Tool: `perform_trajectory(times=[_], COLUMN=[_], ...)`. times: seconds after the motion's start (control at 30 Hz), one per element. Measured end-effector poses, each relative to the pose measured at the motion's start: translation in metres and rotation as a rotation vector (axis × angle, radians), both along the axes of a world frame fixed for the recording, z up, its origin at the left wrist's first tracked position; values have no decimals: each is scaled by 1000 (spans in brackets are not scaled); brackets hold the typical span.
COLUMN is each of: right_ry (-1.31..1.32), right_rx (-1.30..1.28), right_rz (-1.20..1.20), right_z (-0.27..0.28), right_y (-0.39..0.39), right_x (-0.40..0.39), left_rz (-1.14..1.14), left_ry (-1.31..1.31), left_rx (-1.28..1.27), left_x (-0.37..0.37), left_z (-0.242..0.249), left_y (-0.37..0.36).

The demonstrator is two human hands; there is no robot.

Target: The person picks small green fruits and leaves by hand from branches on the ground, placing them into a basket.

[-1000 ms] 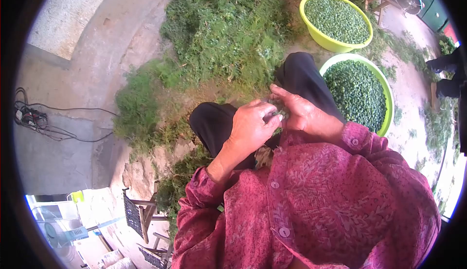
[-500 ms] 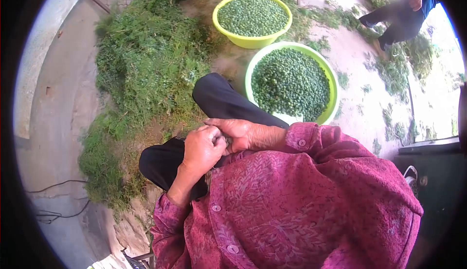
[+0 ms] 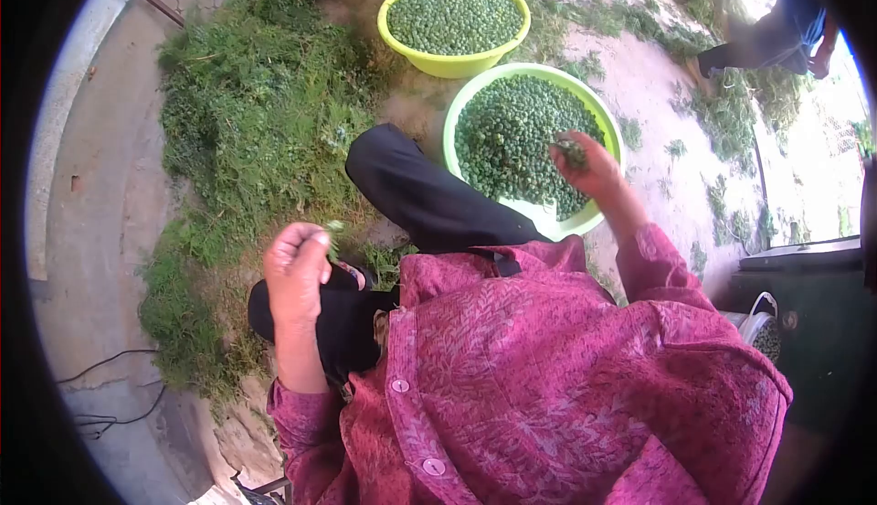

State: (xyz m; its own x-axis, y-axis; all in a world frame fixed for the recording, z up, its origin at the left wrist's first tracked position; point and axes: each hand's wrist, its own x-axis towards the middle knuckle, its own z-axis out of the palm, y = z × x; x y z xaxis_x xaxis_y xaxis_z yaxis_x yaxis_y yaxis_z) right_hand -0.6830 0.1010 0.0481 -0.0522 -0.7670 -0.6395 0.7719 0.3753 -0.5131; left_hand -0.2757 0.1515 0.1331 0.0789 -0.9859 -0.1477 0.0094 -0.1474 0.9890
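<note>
My left hand [image 3: 297, 269] is raised above my dark trouser leg, with the thumb and fingers pinched on a small green sprig [image 3: 334, 233]. Over the light green basin [image 3: 615, 153] is my right hand [image 3: 592, 172], its fingers curled round a clump of small round green pods [image 3: 573, 152]. The basin is heaped with the same kind of pods, and a pale piece lies inside its near rim. Behind it stands a yellow basin [image 3: 454, 66], also filled with green pods.
A large pile of leafy green plants [image 3: 265, 130] covers the ground at the left. At the upper right is another person [image 3: 776, 25], beside scattered greenery. A bucket [image 3: 763, 333] sits near a dark green box [image 3: 804, 322]. Black cords [image 3: 114, 423] lie at the lower left.
My hands have parted from in front of my lap. The right one has moved over the light green basin, while the left one has shifted left with a sprig. The other person's posture has changed.
</note>
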Motion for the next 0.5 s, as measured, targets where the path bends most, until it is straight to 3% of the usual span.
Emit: perform_trajectory(times=[0.07, 0.13, 0.3, 0.37, 0.5], right_ry=[74, 1241, 1320, 824, 967], right_rx=[137, -468, -310, 139, -88], right_rz=[-126, 387, 500, 98, 350], right_z=[-26, -74, -49, -37, -41], right_y=[9, 21, 21, 5, -11], right_x=[-39, -85, -86, -71, -60], left_rz=[37, 53, 76, 63, 18], left_ry=[152, 166, 223, 255, 323], left_rx=[-17, -26, -9, -9, 34], left_x=[9, 9, -2, -3, -3], left_z=[3, 8, 10, 7, 10], left_y=[-3, -4, -2, -2, -1])
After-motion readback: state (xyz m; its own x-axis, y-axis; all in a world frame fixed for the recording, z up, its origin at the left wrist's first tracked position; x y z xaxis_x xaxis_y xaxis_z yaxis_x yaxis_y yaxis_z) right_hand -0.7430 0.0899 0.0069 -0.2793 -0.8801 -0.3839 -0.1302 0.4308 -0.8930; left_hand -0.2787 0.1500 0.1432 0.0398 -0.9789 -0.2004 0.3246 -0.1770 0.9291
